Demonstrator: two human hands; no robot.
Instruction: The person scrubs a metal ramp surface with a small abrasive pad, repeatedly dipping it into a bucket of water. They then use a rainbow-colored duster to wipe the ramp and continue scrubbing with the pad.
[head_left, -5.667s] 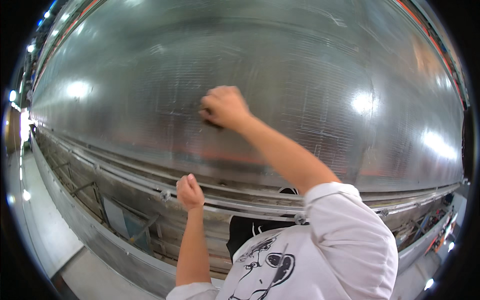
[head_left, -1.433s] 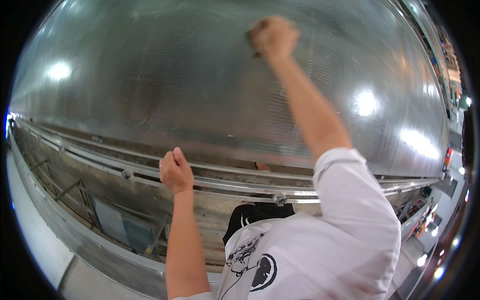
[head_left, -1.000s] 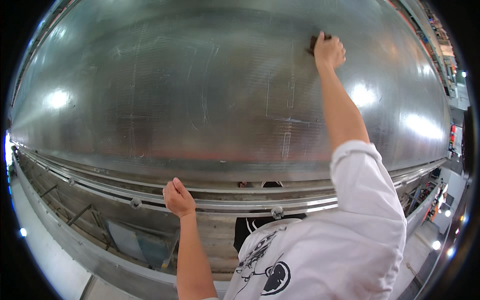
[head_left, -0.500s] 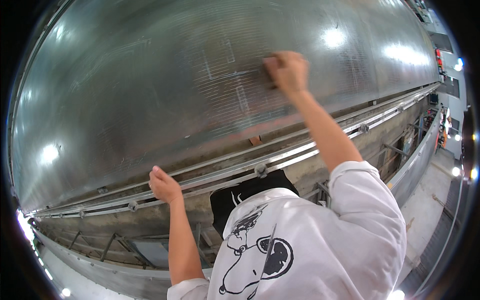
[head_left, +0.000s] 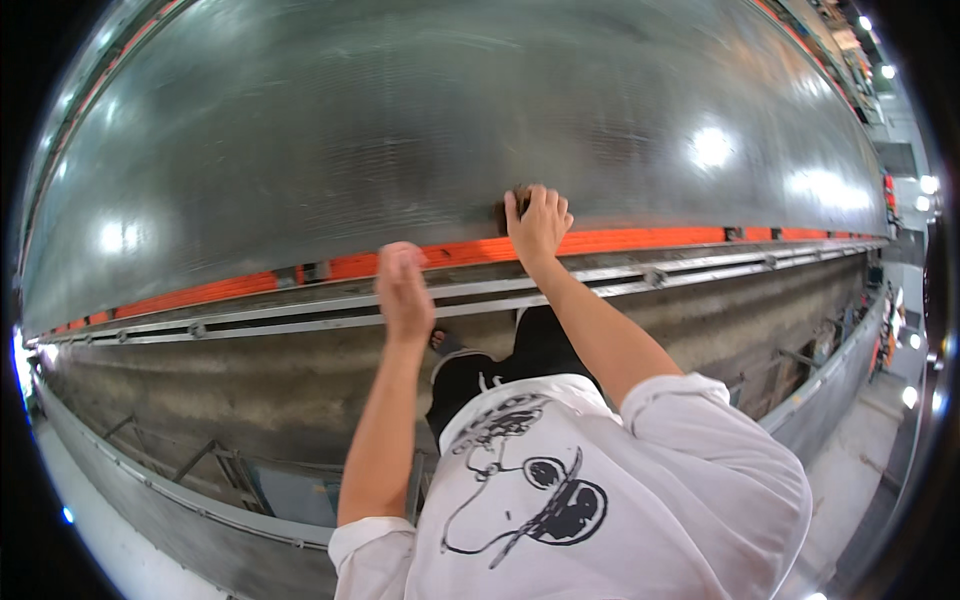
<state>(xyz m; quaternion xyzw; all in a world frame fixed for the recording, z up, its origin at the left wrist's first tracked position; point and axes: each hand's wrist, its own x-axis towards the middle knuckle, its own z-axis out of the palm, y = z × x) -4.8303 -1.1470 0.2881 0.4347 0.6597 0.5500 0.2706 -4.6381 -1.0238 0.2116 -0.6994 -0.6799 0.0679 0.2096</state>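
In front of me lies a large, shiny grey metal sheet (head_left: pixel 420 130) with faint streaks and fine lines across it. My right hand (head_left: pixel 540 222) is closed round a small dark brown block (head_left: pixel 515 204), whose exact kind I cannot make out, pressed against the sheet near its close edge. To its left, my left hand (head_left: pixel 404 292) hovers over the rail, slightly blurred, its fingers loosely extended and nothing visible in them. An orange strip (head_left: pixel 640 238) shows between the sheet and the rail.
A double metal rail (head_left: pixel 480 297) with clamp-like knobs runs along the sheet's near side. Below it is a stained brown channel (head_left: pixel 260 385), where one of my feet shows. A low grey barrier (head_left: pixel 230 520) curves behind me. Shelving and lamps stand far right.
My right hand has come toward me and left with the block, down to the sheet's near edge. My left hand has moved right and up. The orange strip now shows along the sheet's edge.
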